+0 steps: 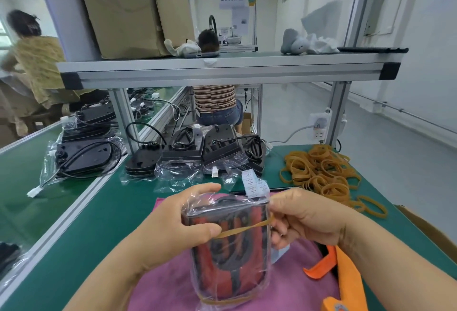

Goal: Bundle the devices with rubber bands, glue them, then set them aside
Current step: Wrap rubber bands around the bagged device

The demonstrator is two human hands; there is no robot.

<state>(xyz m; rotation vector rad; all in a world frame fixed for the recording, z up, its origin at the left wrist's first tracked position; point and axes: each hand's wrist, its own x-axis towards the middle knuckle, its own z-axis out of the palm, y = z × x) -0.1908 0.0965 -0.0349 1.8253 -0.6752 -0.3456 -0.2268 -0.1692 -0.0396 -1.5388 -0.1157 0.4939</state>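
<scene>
A red and black device in a clear plastic bag (pixel 232 254) stands upright over a pink cloth (pixel 173 286). My left hand (pixel 178 226) grips its left side, thumb across the front. A tan rubber band (pixel 243 229) stretches across the upper front of the bag. My right hand (pixel 304 219) pinches that band at the bag's right edge. A second band wraps the bag's lower end (pixel 222 301). White paper slips (pixel 254 186) stick up behind the bag's top.
A heap of loose rubber bands (pixel 321 172) lies at the right on the green mat. Several bagged black devices with cables (pixel 188 157) sit behind. An orange tool (pixel 343 276) lies at the lower right. A metal shelf (pixel 222 68) spans overhead; people work beyond.
</scene>
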